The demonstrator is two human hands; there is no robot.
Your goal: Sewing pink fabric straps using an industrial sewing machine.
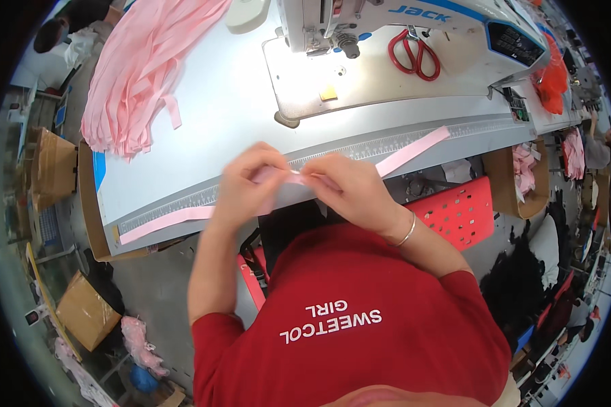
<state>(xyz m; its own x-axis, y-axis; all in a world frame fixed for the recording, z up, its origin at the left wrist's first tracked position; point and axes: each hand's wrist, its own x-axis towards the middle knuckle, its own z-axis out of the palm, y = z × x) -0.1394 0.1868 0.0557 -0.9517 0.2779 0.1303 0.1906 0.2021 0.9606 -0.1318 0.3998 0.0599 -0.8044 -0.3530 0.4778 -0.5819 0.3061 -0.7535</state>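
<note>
The place is identified as a sewing workshop: a sewing machine (455,15) is set in a table (210,122), a ruler (360,148) is laid along its edge, pink strips (146,74) are heaped, fabric (523,166) is boxed.

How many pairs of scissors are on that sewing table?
1: red-handled scissors lie on the sewing machine's bed, beyond the right hand. More could be hidden under the piled pink strips.

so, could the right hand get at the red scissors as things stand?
Probably yes, once the right hand lets go of the pink strip: nothing tall seems to stand between that hand and the red scissors on the machine bed.
</note>
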